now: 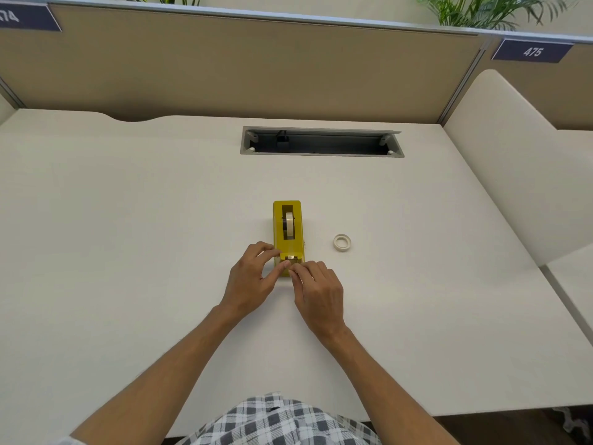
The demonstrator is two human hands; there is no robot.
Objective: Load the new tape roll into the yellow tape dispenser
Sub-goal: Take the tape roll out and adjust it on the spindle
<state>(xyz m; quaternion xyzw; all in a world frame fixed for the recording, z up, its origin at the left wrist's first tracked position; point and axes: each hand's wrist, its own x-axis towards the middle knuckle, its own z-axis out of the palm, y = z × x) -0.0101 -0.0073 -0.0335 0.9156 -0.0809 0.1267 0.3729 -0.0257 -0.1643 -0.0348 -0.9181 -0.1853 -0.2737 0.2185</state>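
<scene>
Yellow tape dispenser (287, 239) is steadied by left hand (253, 277) fingers while right hand (317, 292) apparently pinches the tape end at its cutter.

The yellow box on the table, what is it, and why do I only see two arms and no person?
The camera sits on the person's head and looks down, so you see only their arms. The yellow box is a tape dispenser with a tape roll sitting in its slot. The left hand touches its near end at the side. The right hand works at the cutter there, perhaps pinching the tape's end. A small ring of tape lies alone on the white table, to the right.
</scene>
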